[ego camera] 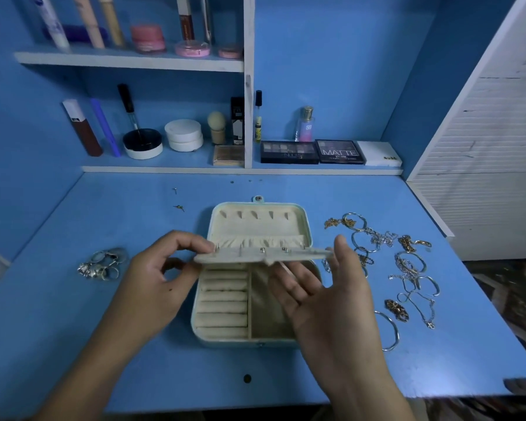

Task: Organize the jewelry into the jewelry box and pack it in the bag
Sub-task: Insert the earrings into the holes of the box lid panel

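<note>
1. Head view: box (249, 299) lying open mid surface (134, 375), lid back.
2. Left hand (155, 287) pinching the earring panel (264, 255) at its left end, grip closed on it.
3. Right hand (325, 302) palm up, fingers straight, thumb touching panel's right end.
4. Rings (102, 264) left of box, chains and bangles (398, 265) right.

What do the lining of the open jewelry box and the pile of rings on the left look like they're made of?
Jewelry box lining: likely cream velvet or suede-like fabric; it looks matte, soft and padded, with rolled cushions. Pile of rings: probably silver-toned metal, judging by bright glints; whether plated or solid cannot be told.
</note>
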